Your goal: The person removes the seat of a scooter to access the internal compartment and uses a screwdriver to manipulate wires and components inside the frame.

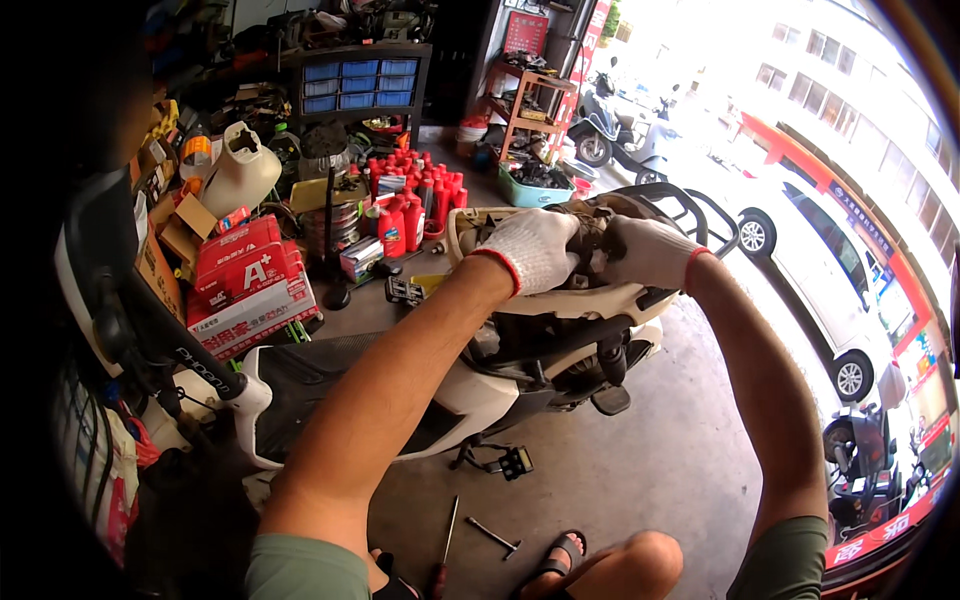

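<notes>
From the head camera, both gloved hands work at the rear of a white scooter (520,385) parked on the concrete floor (650,470). The left hand (530,250) is clamped over the cream tail panel (590,300); the right hand (650,252) grips the dark part (592,235) just beside it, under the black rear rack (690,205). I would steady the panel and pull evenly, not twist. A screwdriver (445,545) and a T-wrench (492,537) lie by the sandalled foot (558,560).
</notes>
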`<action>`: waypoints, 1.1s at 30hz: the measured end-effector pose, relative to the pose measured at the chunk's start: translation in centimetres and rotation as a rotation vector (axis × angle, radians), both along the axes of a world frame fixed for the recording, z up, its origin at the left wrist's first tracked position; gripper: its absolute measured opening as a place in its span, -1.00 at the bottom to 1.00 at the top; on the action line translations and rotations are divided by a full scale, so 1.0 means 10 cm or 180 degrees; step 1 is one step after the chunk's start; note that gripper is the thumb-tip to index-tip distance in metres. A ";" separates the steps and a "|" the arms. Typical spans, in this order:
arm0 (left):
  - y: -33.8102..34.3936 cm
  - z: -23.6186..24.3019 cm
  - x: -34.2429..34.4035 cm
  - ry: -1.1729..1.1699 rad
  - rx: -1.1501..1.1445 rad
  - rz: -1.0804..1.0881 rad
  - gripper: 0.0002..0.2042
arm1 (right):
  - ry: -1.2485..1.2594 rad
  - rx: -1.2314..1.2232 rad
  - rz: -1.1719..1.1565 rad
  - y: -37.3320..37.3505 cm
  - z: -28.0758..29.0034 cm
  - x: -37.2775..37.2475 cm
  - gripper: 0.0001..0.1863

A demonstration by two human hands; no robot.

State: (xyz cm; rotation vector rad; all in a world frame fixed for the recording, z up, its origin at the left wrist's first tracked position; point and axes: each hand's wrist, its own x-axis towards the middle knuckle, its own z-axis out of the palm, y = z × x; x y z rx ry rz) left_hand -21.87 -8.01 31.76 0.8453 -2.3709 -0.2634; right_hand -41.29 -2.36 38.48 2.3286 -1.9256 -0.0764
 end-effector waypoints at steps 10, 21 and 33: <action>0.01 0.04 -0.08 -0.0461 -0.0221 -0.0039 -0.39 | -0.1559 -0.0727 -0.0143 -0.29 -0.43 -0.28 -0.43; -0.07 0.03 0.00 -0.0563 -0.0694 -0.0433 -0.57 | -0.2740 -0.1678 0.0176 0.29 -0.64 0.32 -0.66; 0.10 0.04 0.02 -0.0519 -0.0151 -0.0242 -0.72 | -0.2299 -0.2349 0.0592 -0.06 -0.89 -0.05 -0.89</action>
